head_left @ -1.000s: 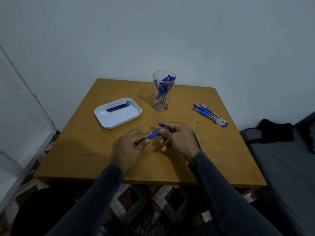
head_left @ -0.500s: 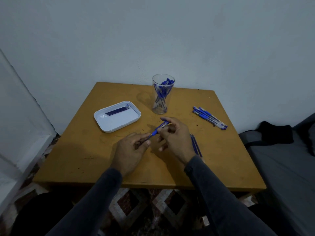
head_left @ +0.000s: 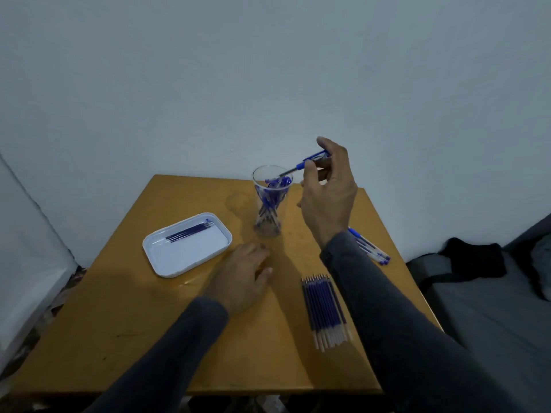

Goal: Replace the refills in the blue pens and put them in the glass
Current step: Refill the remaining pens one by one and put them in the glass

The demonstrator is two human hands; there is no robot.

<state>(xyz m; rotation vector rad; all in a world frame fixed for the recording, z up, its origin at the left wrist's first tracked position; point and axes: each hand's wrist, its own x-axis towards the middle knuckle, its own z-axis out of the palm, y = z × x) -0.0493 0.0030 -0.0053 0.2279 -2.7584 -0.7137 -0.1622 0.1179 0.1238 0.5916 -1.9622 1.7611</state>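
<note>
Right hand (head_left: 326,195) is pinching a blue pen (head_left: 310,161), tip angling over the glass (head_left: 269,201) rim. Left hand (head_left: 241,278) is lying spread, fingers relaxed, on the worktop (head_left: 125,308).

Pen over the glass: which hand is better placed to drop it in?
The right hand. It already pinches the blue pen with its tip angled down over the glass rim. The left hand rests flat on the table, nearer the person than the glass, holding nothing.

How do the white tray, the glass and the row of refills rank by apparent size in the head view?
1. white tray
2. row of refills, though nearer the camera
3. glass
</note>
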